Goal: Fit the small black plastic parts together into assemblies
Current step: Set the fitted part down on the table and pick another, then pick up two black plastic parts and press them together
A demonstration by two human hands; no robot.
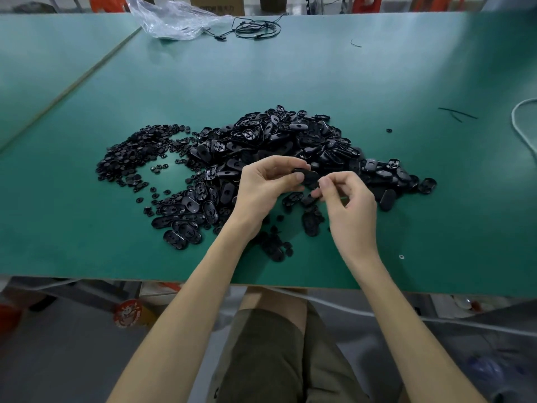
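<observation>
Right now my left hand is pinching an oval shell by its rim, my right hand pinching a tiny piece beside it. I'm judging the plastic light, stiff and slick. The shell heap is lying at twelve o'clock, small round pieces at ten.

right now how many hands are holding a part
2: the left hand grips an oval black part over the pile; the right hand pinches a small piece beside it, mostly hidden.
</observation>
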